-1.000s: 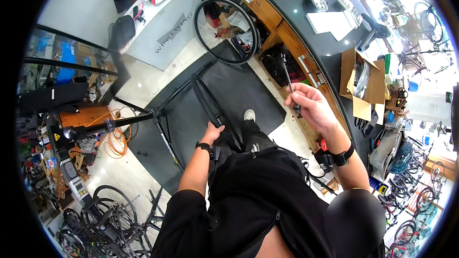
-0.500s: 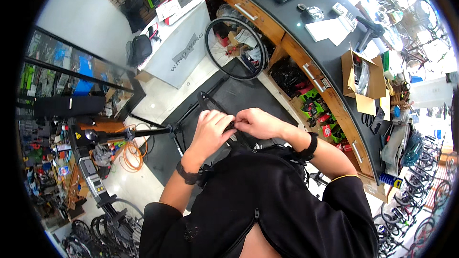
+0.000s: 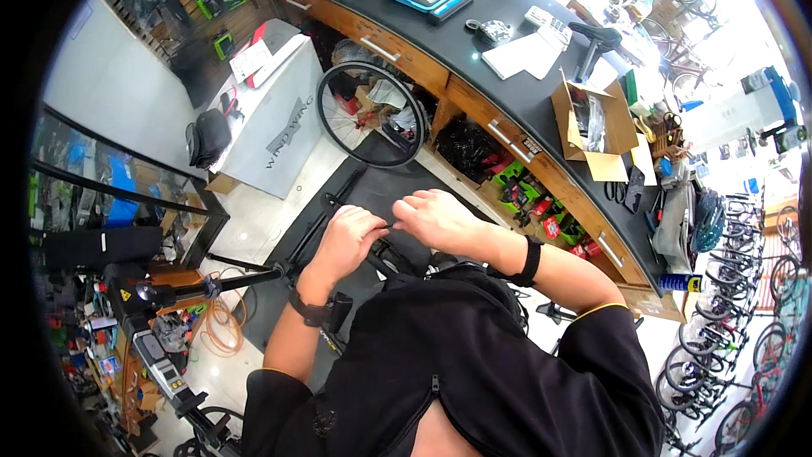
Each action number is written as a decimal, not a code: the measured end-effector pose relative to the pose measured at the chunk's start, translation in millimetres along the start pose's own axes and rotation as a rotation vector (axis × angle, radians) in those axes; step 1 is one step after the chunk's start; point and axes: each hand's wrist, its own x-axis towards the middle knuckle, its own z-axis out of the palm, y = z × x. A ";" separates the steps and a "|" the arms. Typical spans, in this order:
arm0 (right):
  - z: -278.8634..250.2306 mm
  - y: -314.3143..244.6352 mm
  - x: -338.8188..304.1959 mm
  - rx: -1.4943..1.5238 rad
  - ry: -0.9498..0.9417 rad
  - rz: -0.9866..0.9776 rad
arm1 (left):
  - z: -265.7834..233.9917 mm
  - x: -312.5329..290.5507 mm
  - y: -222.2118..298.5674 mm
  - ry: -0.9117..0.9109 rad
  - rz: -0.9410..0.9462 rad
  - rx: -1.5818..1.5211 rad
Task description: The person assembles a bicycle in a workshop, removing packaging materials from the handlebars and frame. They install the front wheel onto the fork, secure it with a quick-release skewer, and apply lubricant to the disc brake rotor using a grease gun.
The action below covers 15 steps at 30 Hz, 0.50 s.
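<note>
My left hand (image 3: 345, 242) and my right hand (image 3: 435, 219) meet in front of my chest, both with fingers pinched. A small thin dark piece (image 3: 390, 227) shows between their fingertips; its kind I cannot make out. My left hand has a dark watch on its wrist, my right a black band. Below and behind the hands are black bicycle parts (image 3: 385, 259), mostly hidden by my hands and shirt. The dark tip of one part (image 3: 332, 200) sticks out just past my left hand.
A repair stand (image 3: 161, 355) rises at the left. Ahead, a bicycle wheel (image 3: 320, 110) leans by a large grey box (image 3: 283, 148). The dark workbench (image 3: 406, 13) curves along the right, bearing an open carton (image 3: 584, 155), a saddle (image 3: 595, 35) and papers. Orange hose (image 3: 222, 326) lies on the floor.
My view has shifted, so the bench and wheel appear farther left. My hands have drawn slightly apart, and the thin dark piece now shows between the fingertips.
</note>
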 end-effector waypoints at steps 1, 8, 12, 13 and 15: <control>-6.2 -0.1 1.6 -0.050 0.021 -0.056 | -0.2 1.5 -2.2 -0.006 0.006 -0.037; -15.1 1.3 -0.5 0.432 -0.034 0.392 | 2.2 4.0 4.7 -0.013 -0.135 -0.162; -16.1 3.2 -3.7 0.509 0.019 0.404 | 11.1 6.6 6.3 0.072 -0.105 -0.073; -16.0 5.8 -6.4 0.509 0.045 0.355 | 12.7 7.7 5.3 0.084 -0.102 -0.059; -16.8 9.7 -11.0 0.457 0.139 0.227 | 11.0 10.3 6.3 0.084 -0.082 -0.030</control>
